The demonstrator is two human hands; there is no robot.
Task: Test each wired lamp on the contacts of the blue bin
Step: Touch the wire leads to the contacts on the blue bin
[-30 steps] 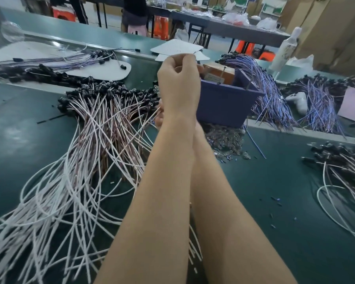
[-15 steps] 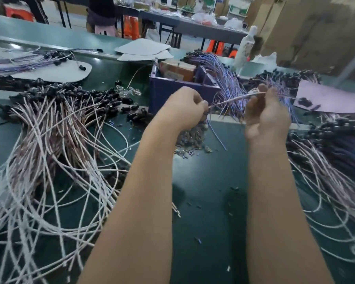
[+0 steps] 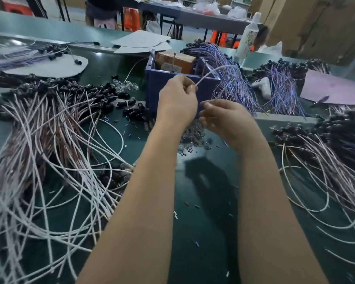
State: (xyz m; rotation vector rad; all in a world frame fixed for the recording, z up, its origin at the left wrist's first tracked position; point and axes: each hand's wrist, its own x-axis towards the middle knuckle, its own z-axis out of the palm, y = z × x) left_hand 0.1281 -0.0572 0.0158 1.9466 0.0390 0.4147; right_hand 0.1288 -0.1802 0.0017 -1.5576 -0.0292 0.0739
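One lamp in test: a white wired lamp (image 3: 208,71) arcs from my left hand (image 3: 177,99) up and right across the near corner of the blue bin (image 3: 162,87); its lamp end is not distinguishable.
Grip, left hand: centre of frame, thumb and forefinger pinching the white wire, just in front of the bin.
Grip, right hand (image 3: 223,117): just below and right of the left, fingers curled but blurred; whether it holds anything I cannot tell.
Contacts: thin upright pins (image 3: 174,58) rise from the bin's top, upper centre; the wire does not appear to touch them.
Progress: this lamp's test looks not yet made. A large heap of wired lamps (image 3: 49,124) fills the left of the frame and another heap (image 3: 326,152) lies at the right edge; which is tested I cannot tell, so much seems left.
Writing: the brown box (image 3: 178,60) inside the bin carries a pale label, too small to read.
Surroundings: purple-wired bundles (image 3: 232,83) behind the bin; green table (image 3: 193,222).
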